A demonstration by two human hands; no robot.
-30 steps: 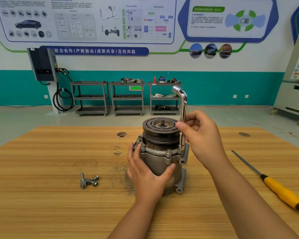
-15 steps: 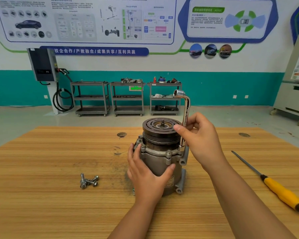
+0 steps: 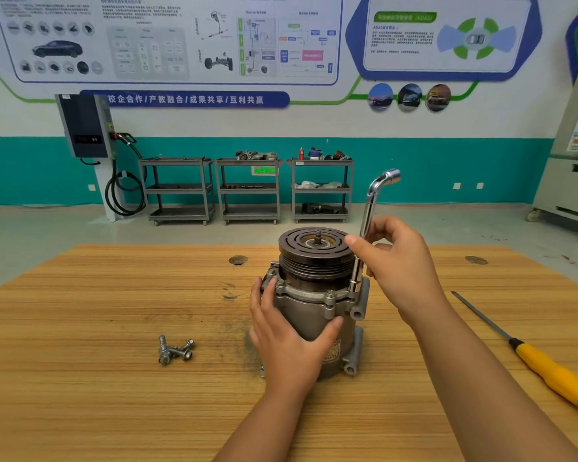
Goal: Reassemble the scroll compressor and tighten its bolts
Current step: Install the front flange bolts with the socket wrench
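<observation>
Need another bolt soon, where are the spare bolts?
Head view: the spare bolts lie heaped on the wooden table, left of the compressor and the left hand gripping it.

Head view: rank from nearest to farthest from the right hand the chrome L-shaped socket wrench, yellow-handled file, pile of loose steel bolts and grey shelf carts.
1. chrome L-shaped socket wrench: gripped in the right hand, upright beside the metal scroll compressor.
2. yellow-handled file: lying to the right.
3. pile of loose steel bolts: left, beyond the compressor.
4. grey shelf carts: by the far wall.
</observation>
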